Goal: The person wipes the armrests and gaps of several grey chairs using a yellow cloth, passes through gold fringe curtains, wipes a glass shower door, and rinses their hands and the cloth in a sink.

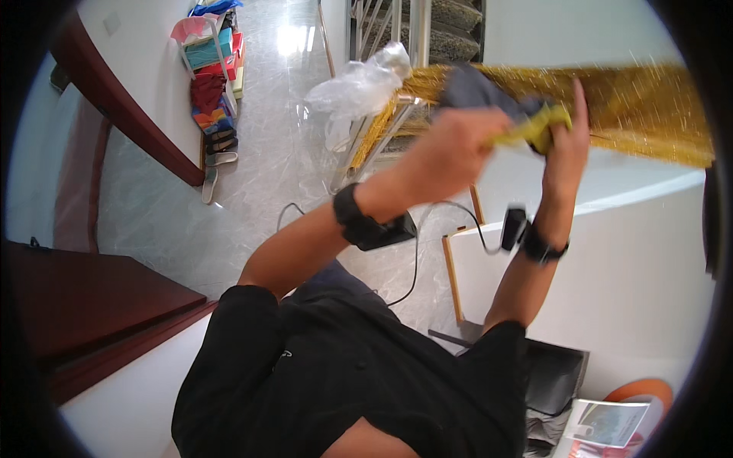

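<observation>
Near the upper middle, my left hand (454,149) is closed on a yellow part of a soft grey-and-yellow item (489,95), blurred by motion and too unclear to identify. My right hand (565,153) grips the same item from the right, its index finger raised. Behind both hands, a glittery gold fringed sheet (641,111) stretches across a metal railing (395,130). A crumpled clear plastic bag (355,84) lies at the left end of the gold sheet. Black bands with boxy devices and cables are on both wrists.
Dark steps (450,34) show behind the railing. A rack (217,53) with boxes and shoes stands along the left wall. A dark red door (107,298) is at lower left. A white panel (611,282) is at right, above a black bin-like object (546,370).
</observation>
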### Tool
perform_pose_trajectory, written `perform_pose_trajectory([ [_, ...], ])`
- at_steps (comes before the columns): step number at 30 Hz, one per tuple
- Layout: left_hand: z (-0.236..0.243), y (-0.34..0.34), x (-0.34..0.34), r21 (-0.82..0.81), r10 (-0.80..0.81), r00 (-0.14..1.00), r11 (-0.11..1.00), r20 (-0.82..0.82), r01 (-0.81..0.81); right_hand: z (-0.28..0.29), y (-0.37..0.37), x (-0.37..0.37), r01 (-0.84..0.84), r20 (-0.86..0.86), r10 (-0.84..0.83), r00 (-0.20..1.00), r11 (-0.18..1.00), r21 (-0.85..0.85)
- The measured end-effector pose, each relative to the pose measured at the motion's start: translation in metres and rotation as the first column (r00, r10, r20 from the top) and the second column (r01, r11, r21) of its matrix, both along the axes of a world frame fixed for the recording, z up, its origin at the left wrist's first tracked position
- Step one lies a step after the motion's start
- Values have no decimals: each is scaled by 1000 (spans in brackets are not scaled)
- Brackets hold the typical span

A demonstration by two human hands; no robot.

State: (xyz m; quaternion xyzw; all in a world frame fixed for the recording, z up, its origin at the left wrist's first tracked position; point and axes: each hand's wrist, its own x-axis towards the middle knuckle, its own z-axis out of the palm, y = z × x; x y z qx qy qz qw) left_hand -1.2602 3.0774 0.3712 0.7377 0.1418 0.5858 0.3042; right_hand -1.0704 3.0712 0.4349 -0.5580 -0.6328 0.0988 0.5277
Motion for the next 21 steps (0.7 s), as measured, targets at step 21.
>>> perform_pose_trajectory([
  [21,-153,217,-262,-674,-813,345,582,-469,456,-234,105,-270,44,110,41,993,735,-676],
])
